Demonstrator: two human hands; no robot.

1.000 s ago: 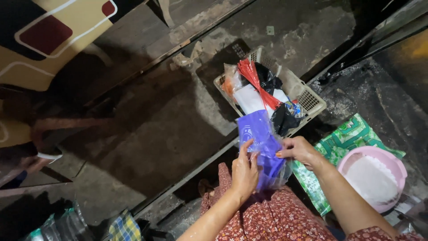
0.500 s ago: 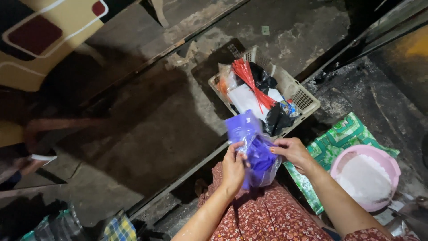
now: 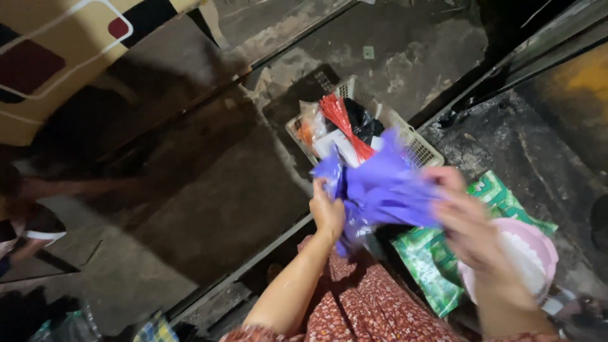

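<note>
We hold a purple plastic bag (image 3: 380, 190) between both hands, above our lap. Our left hand (image 3: 328, 212) closes its fingers (image 3: 322, 190) around the left edge of the bag; the thumb and fingers pinch the film. Our right hand (image 3: 465, 218) is blurred. It lies against the right side of the bag, and we cannot tell whether its fingers grip the film or only touch it. The bag spreads crumpled from the left fingers across to the right fingers.

Just beyond the fingertips of both hands stands a white plastic basket (image 3: 421, 152). It contains a red bundle of strips (image 3: 345, 123), a black bag (image 3: 361, 120) and an orange packet (image 3: 307, 130). The top edge of the purple bag overlaps the near rim of the basket in the view.

Under the right hand lies a pink bowl (image 3: 538, 244) with white contents. A green patterned sheet (image 3: 430, 266) lies beneath the bowl, below and to the right of the left fingers. A red floral garment (image 3: 361, 304) covers our lap, below the left wrist. A dark concrete floor (image 3: 209, 202) extends to the left of the left fingers.
</note>
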